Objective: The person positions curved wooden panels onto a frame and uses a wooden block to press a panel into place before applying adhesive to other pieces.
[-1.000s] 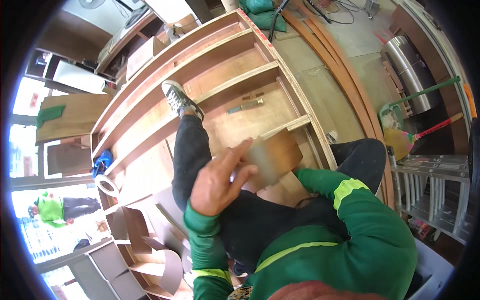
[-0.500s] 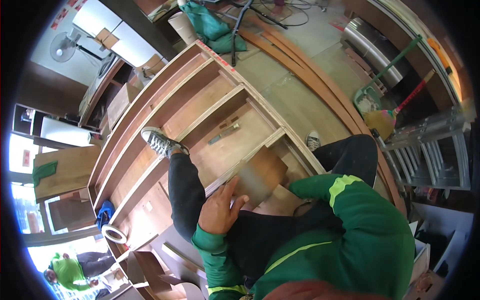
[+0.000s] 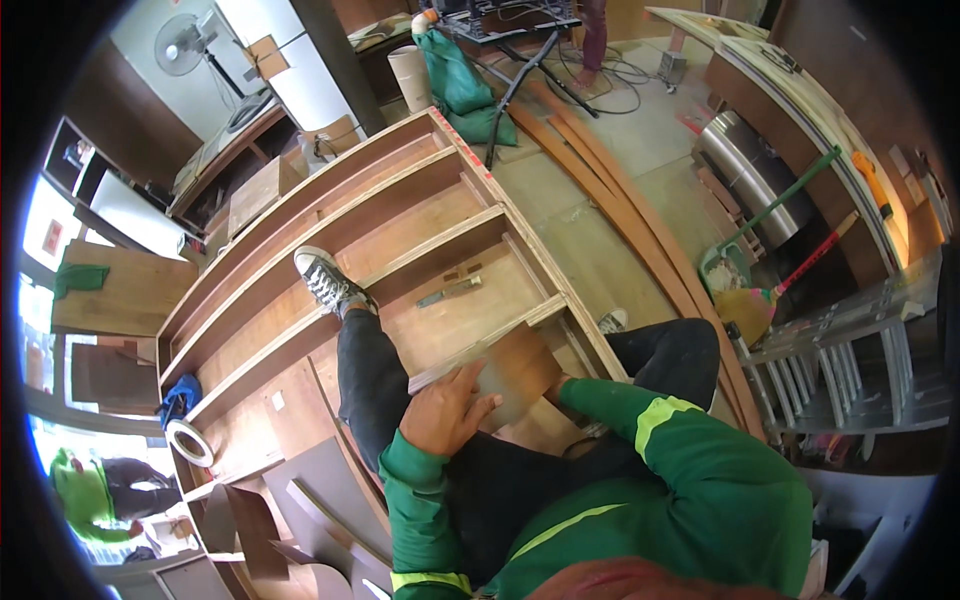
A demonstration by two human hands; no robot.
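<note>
- Beside the long brown plywood cabinet frame (image 3: 420,250) lying on the floor, the left hand (image 3: 445,410) presses flat, fingers spread, on a small flat brown wooden panel (image 3: 515,372).
- Right hand is hidden behind that panel; I cannot tell its fingers' state.
- Panel rests against the frame's pale divider edge (image 3: 490,345), near a dark trouser leg with a grey sneaker (image 3: 328,282).
- Risk, as I judge it: smooth veneer could slide off the narrow edge under uneven pressure.
</note>
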